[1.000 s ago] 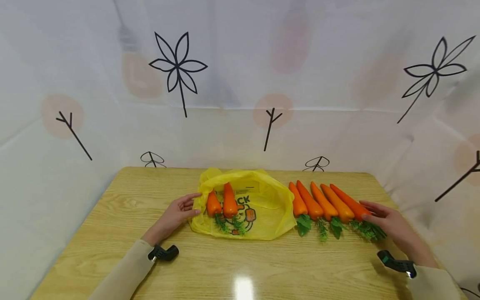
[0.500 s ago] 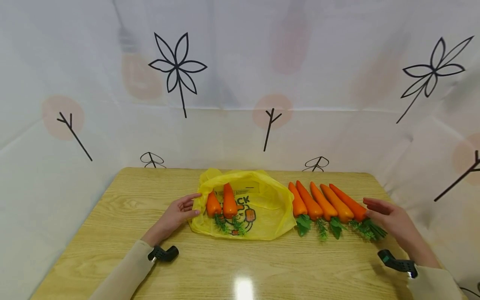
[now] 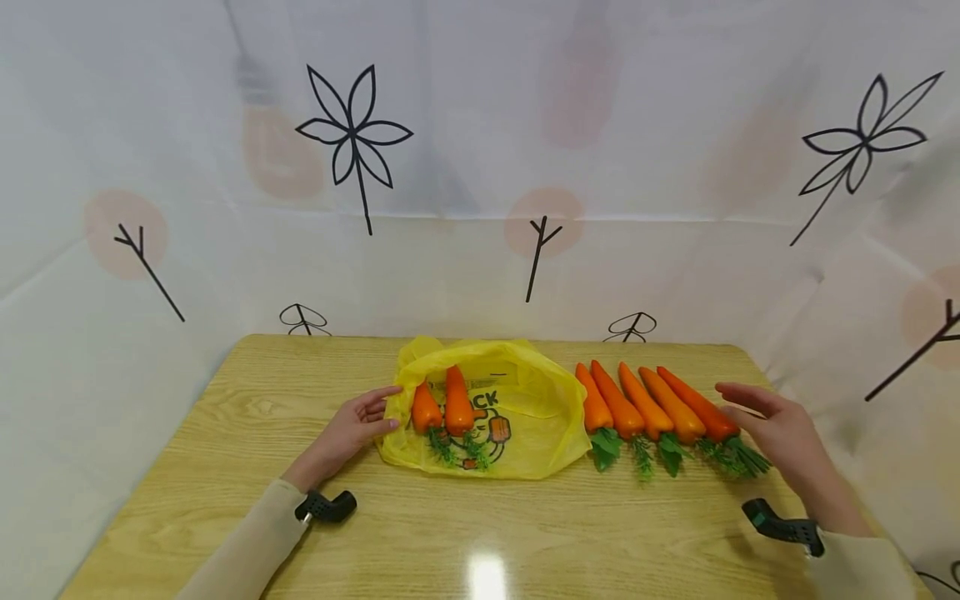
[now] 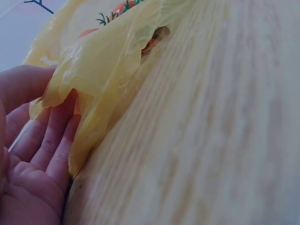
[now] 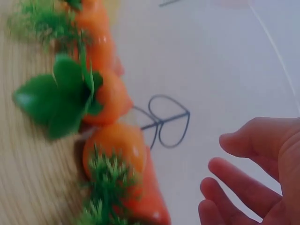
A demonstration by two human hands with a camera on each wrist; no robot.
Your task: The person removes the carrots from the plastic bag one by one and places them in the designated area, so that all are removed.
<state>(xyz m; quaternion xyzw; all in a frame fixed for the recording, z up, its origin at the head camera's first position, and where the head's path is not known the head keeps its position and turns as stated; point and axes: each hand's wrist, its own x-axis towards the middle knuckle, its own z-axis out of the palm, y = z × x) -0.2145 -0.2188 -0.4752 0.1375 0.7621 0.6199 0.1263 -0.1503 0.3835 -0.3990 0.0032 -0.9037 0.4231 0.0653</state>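
Observation:
A yellow plastic bag (image 3: 536, 442) lies with its mouth facing me, and two orange carrots with green tops, one being the carrot (image 3: 459, 404), rest inside. My left hand (image 3: 356, 425) holds the bag's left edge; in the left wrist view its fingers (image 4: 49, 133) reach behind the thin plastic, with the thumb on the other side. To the right of the bag, several carrots lie side by side, tops toward me. Over the outermost red-orange carrot (image 3: 693, 404) my right hand (image 3: 783, 433) hovers with fingers and thumb apart, holding nothing in the right wrist view.
Everything lies on a light wooden table (image 3: 420, 542). A white curtain (image 3: 465, 275) with plant drawings hangs behind it and along the sides. The bag's right side touches or nearly touches the leftmost loose carrot (image 3: 594, 404).
My right hand has risen slightly off the outermost carrot and shifted a little to the left, its fingers more raised. My left hand, the bag and the carrots stay in place.

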